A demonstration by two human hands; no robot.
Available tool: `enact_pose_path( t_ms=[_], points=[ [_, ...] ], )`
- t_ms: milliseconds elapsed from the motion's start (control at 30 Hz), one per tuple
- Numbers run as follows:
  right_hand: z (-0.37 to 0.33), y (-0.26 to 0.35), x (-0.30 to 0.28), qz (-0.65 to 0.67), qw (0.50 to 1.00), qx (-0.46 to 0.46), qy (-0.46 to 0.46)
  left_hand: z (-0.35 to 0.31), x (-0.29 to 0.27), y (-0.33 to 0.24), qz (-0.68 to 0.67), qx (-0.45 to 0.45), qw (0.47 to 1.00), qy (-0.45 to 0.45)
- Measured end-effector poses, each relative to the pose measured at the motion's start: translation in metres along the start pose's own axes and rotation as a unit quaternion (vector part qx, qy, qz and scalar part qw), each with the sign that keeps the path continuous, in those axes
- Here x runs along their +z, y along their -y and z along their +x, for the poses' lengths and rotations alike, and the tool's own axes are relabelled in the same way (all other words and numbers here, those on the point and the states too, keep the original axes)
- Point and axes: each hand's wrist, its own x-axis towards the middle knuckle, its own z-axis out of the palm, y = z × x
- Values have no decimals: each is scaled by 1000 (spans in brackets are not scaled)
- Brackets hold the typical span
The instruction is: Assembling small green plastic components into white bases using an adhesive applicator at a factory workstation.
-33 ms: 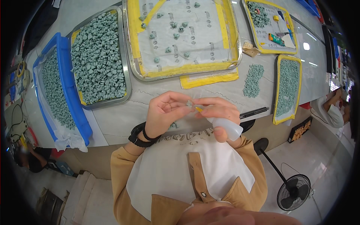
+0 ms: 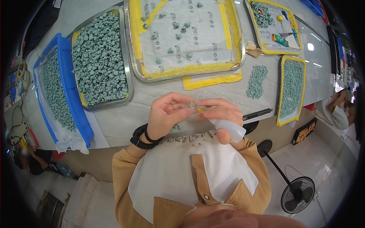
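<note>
My left hand [image 2: 169, 112], with a black watch [image 2: 140, 136] at its wrist, pinches a small grey-green piece [image 2: 192, 105] between thumb and fingertips. Most of that piece is hidden by the fingers. In my right hand [image 2: 224, 114] lies a soft white squeeze bottle [image 2: 232, 131] with a narrow yellow tip [image 2: 201, 111]. The tip points at the piece, and the right fingertips meet the left ones there. Whether the tip touches the piece, I cannot tell. A few green pieces [image 2: 176, 127] lie on the table below my left hand.
Ahead stands a large metal tray [image 2: 190, 68] with scattered green clusters. To the left are a heaped tray [image 2: 125, 68] and a blue tray [image 2: 72, 91]. Loose green pieces [image 2: 257, 81], a yellow-edged tray [image 2: 280, 102], a tool tray [image 2: 266, 49] and a black pen [image 2: 258, 114] are at right.
</note>
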Motion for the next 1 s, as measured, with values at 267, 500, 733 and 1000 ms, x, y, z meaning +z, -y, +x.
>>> enact_pose_path(
  t_ms=[267,500,733,1000],
  points=[
    [7,1,-2,-45,998,-47,0,-1,0,2,8,11,1000,-2],
    [2,1,-1,-32,999,-25,-10,0,-2,1,8,0,1000,4],
    [4,4,-6,-45,998,-36,0,2,-2,-1,-10,-16,1000,2],
    [1,-10,-21,-219,974,53,15,0,-3,1,-40,-35,999,6]
  ],
)
